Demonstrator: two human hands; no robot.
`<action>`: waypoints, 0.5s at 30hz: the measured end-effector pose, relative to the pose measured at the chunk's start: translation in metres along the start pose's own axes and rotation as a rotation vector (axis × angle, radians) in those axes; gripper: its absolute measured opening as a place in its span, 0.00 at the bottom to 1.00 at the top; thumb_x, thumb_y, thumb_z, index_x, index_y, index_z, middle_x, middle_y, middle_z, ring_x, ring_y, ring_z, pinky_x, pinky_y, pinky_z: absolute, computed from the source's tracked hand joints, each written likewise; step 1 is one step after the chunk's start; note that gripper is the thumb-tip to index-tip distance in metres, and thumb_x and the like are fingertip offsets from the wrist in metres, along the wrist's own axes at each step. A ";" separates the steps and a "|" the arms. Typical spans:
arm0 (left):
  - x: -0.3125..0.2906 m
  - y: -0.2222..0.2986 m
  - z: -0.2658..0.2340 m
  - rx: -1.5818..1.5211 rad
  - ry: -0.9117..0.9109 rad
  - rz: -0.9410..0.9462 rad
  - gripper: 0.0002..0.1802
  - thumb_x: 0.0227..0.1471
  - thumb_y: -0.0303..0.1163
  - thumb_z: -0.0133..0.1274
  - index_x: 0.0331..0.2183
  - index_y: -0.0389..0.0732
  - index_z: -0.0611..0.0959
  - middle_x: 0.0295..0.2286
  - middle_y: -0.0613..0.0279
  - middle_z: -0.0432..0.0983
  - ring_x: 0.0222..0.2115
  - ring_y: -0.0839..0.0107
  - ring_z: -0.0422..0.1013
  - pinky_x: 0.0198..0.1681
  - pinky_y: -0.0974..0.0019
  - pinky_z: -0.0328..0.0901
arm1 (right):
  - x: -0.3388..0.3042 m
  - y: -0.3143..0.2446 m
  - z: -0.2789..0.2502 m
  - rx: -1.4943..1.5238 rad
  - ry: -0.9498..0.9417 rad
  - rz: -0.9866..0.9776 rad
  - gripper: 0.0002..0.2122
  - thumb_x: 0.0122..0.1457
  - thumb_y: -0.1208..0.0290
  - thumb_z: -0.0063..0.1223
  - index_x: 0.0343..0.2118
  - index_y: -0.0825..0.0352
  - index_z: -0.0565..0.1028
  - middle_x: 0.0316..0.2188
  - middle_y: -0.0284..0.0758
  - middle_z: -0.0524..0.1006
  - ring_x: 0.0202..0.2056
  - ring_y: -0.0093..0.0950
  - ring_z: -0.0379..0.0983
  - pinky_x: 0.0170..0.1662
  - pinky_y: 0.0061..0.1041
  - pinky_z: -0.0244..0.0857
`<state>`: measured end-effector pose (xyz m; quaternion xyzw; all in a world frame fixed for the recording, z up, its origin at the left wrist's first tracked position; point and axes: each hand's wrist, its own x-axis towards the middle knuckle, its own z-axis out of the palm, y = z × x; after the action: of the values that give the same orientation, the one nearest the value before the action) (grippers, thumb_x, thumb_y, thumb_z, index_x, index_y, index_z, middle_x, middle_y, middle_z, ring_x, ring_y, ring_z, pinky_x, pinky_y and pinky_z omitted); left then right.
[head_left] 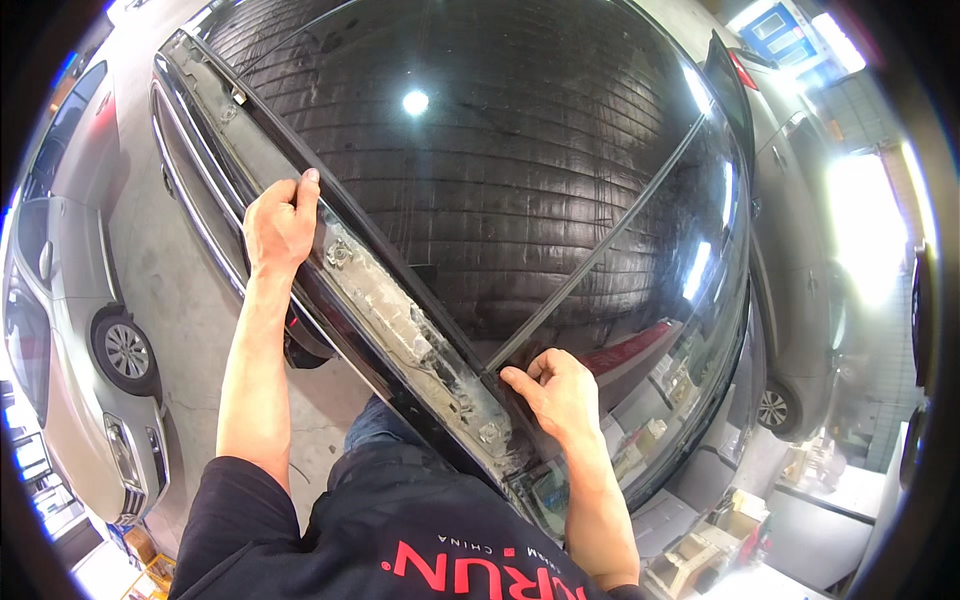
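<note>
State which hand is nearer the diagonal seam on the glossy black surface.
Right: the right hand is at the lower end of the diagonal seam; the left hand is farther left, at the dark edge strip.

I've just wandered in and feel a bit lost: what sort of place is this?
Probably a car workshop: a silver car stands at left, another car at right, and a grimy channel lies exposed along the black car between them.

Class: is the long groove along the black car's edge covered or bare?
Bare: the groove shows patchy grey dirt beside the left hand.
</note>
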<state>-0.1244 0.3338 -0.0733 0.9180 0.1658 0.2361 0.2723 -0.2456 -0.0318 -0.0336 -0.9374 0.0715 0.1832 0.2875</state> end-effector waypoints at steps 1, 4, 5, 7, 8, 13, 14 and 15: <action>-0.001 0.002 0.000 0.000 0.000 -0.007 0.30 0.58 0.53 0.55 0.19 0.35 0.77 0.20 0.44 0.73 0.23 0.44 0.70 0.29 0.52 0.64 | 0.001 -0.001 0.001 -0.031 0.002 -0.014 0.22 0.49 0.51 0.69 0.23 0.68 0.75 0.23 0.40 0.77 0.26 0.38 0.74 0.34 0.36 0.67; -0.002 0.000 0.003 -0.040 0.048 0.027 0.31 0.59 0.51 0.56 0.18 0.33 0.73 0.15 0.48 0.62 0.18 0.57 0.57 0.26 0.56 0.60 | 0.001 -0.005 0.002 -0.100 -0.004 -0.025 0.22 0.50 0.51 0.69 0.23 0.68 0.74 0.22 0.40 0.77 0.27 0.39 0.75 0.34 0.37 0.67; -0.001 0.000 0.002 -0.040 0.052 0.030 0.31 0.59 0.51 0.56 0.18 0.33 0.73 0.15 0.48 0.63 0.18 0.56 0.57 0.26 0.56 0.60 | 0.001 -0.008 0.001 -0.106 -0.014 -0.010 0.22 0.50 0.51 0.68 0.22 0.68 0.74 0.22 0.41 0.77 0.27 0.40 0.75 0.34 0.37 0.67; -0.002 -0.002 0.003 -0.039 0.053 0.037 0.31 0.59 0.51 0.56 0.18 0.33 0.73 0.15 0.48 0.63 0.18 0.56 0.57 0.26 0.56 0.60 | 0.001 -0.011 0.002 -0.131 -0.033 0.007 0.22 0.51 0.51 0.68 0.22 0.68 0.74 0.22 0.41 0.77 0.28 0.41 0.76 0.34 0.38 0.68; -0.002 -0.002 0.003 -0.040 0.051 0.038 0.31 0.59 0.51 0.56 0.18 0.33 0.73 0.15 0.48 0.63 0.18 0.56 0.57 0.26 0.56 0.60 | 0.001 -0.011 0.002 -0.151 -0.041 0.004 0.22 0.51 0.51 0.67 0.23 0.68 0.74 0.22 0.41 0.77 0.28 0.41 0.76 0.34 0.38 0.68; -0.005 0.000 0.000 -0.027 0.041 0.021 0.30 0.59 0.50 0.55 0.18 0.33 0.73 0.16 0.46 0.64 0.18 0.52 0.59 0.26 0.55 0.60 | -0.001 -0.011 0.008 -0.154 -0.058 -0.006 0.21 0.52 0.50 0.66 0.24 0.67 0.76 0.22 0.42 0.79 0.29 0.43 0.77 0.35 0.40 0.69; -0.006 -0.001 0.000 -0.017 0.044 0.025 0.30 0.59 0.51 0.55 0.18 0.33 0.73 0.17 0.45 0.65 0.19 0.51 0.60 0.26 0.54 0.61 | -0.001 -0.009 0.010 -0.161 -0.054 -0.013 0.21 0.52 0.50 0.66 0.24 0.67 0.76 0.22 0.43 0.79 0.29 0.44 0.77 0.35 0.40 0.69; -0.005 0.001 0.001 -0.012 0.048 0.038 0.30 0.59 0.51 0.55 0.18 0.33 0.73 0.17 0.44 0.66 0.19 0.50 0.61 0.27 0.54 0.61 | -0.001 -0.008 0.010 -0.164 -0.040 -0.017 0.21 0.52 0.50 0.66 0.24 0.67 0.76 0.22 0.43 0.79 0.29 0.44 0.77 0.35 0.40 0.69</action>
<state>-0.1276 0.3305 -0.0755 0.9134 0.1535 0.2640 0.2692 -0.2477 -0.0198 -0.0363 -0.9545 0.0423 0.2049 0.2125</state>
